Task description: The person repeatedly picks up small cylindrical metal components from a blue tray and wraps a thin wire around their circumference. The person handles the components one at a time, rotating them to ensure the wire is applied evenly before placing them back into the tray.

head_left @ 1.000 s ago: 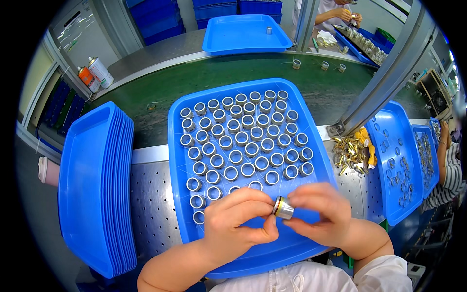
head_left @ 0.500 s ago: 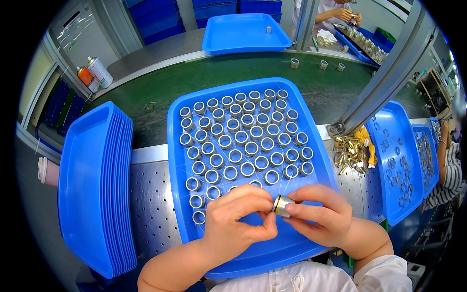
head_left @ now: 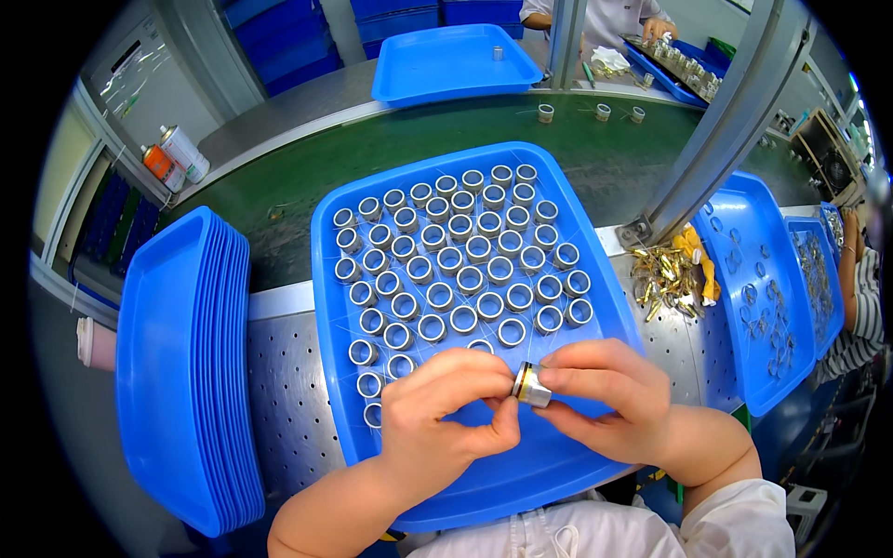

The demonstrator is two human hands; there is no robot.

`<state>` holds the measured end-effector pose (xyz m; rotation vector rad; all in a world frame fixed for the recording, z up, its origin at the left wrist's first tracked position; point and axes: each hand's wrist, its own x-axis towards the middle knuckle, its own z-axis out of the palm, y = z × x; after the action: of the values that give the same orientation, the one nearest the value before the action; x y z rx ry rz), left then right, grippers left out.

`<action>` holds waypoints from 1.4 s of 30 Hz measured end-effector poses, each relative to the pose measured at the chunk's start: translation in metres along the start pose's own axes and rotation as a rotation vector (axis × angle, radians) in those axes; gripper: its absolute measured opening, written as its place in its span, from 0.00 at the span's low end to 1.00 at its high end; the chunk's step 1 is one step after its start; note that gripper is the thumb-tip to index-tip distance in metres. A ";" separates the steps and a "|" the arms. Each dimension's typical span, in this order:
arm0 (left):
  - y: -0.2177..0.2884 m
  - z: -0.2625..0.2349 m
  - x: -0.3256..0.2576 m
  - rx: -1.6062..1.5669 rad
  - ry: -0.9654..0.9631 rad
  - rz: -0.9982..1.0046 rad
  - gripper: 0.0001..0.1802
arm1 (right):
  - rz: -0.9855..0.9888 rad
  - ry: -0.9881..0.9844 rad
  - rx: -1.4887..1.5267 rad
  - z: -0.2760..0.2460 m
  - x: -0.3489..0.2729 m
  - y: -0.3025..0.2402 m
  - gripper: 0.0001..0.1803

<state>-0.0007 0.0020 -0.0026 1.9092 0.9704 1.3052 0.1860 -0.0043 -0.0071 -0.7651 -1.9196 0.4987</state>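
Note:
My right hand (head_left: 609, 395) grips a short silvery metal cylinder (head_left: 535, 386) with a yellow band near its left end. At that left end the fingertips of my left hand (head_left: 445, 400) are pinched together, so both hands are on the part. They hold it above the near part of a large blue tray (head_left: 558, 456). Rows of upright metal sleeves (head_left: 463, 318), open at the top and with thin wires sticking out, fill the tray's far and left areas. Some of the sleeves are hidden behind my left hand.
Stacked blue trays (head_left: 172, 372) stand at the left. Brass-coloured pieces (head_left: 662, 279) and a yellow cloth (head_left: 699, 265) lie right of the tray, near a metal post (head_left: 716, 121). Beyond runs a green conveyor belt (head_left: 279, 219) carrying several sleeves. A co-worker's hand (head_left: 659, 28) shows at the back.
The view has shifted slightly. Between my hands the cylinder has turned a little and shows more of its side. The co-worker's hands at the back have moved apart.

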 end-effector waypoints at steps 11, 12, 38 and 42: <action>0.000 0.001 -0.003 0.130 0.000 0.073 0.11 | -0.077 -0.031 -0.027 0.000 -0.002 0.003 0.20; 0.001 0.001 -0.003 0.142 0.015 0.100 0.11 | 0.041 -0.030 0.062 0.000 -0.003 0.002 0.20; 0.004 -0.001 -0.004 -0.022 -0.003 -0.010 0.09 | -0.161 0.029 -0.101 0.001 -0.003 -0.002 0.21; 0.003 -0.002 -0.006 -0.098 -0.010 -0.054 0.09 | -0.195 0.022 -0.139 0.000 -0.004 -0.003 0.21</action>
<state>-0.0030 -0.0048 -0.0028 1.8018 0.9292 1.2868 0.1858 -0.0090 -0.0077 -0.6595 -1.9995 0.2379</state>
